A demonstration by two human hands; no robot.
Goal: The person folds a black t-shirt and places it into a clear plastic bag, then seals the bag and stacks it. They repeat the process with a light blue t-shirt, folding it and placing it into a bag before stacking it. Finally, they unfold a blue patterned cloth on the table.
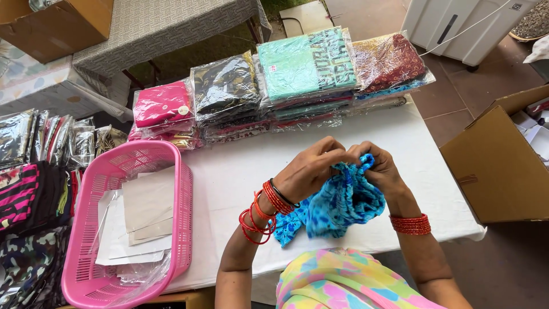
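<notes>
Both my left hand (309,169) and right hand (382,169) pinch the bunched blue cloth (342,201) between them above the white surface (240,171). Left of my left hand, a pink basket (183,217) holds papers and clear bags. Bare surface lies ahead of my hands up to the stacked packets (303,68); its edge runs just right of my right hand.

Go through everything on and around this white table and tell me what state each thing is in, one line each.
Blue patterned cloth: bunched up, held above the table by both hands.
Left hand: closed on the cloth's top edge.
Right hand: closed on the cloth's top edge.
Pink plastic basket: upright, holding paper sheets and clear bags.
Bagged folded garments: sealed, stacked in piles.
Brown cardboard box: open, flap up.
</notes>
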